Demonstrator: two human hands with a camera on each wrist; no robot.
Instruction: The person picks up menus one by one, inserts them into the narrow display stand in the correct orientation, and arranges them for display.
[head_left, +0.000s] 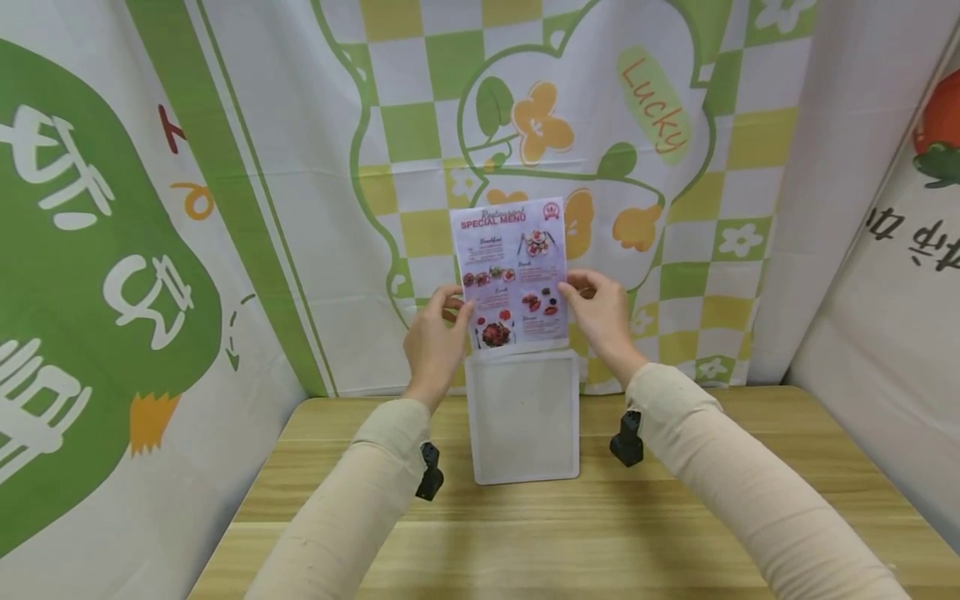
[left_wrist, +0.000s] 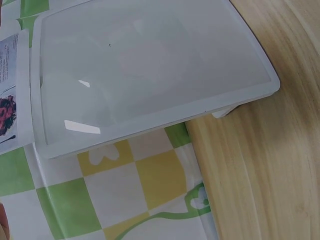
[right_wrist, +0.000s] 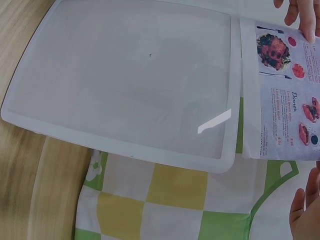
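Nearest the head camera, two forearms in beige sleeves come in from 7 and 5 o'clock, each with a small black wrist camera strapped under it, crossing the pale wooden table (head_left: 787, 467). In the middle of the table, at 6 o'clock below the hands, stands a white-framed clear plastic sign holder (head_left: 523, 417), upright and leaning slightly back, its panel empty; the wrist views show its rim and glossy face close up (left_wrist: 150, 65) (right_wrist: 125, 85).

Just above the holder's top edge, the left hand (head_left: 435, 337) pinches the left margin of a glossy printed menu sheet headed "Special Menu", purple-white with food photos (head_left: 513, 271), thumb on the front and fingers curled behind. The right hand (head_left: 600, 317) grips the opposite margin the same way, at 3 o'clock of the sheet. The sheet is held upright and slightly tilted, its lower edge at or just above the holder's top slot; whether it has entered the slot cannot be told.

Behind everything hangs a cloth backdrop with green and yellow checks, orange flowers and the word "Lucky" (head_left: 660, 100), with green-lettered white cloth panels at 9 and 3 o'clock.
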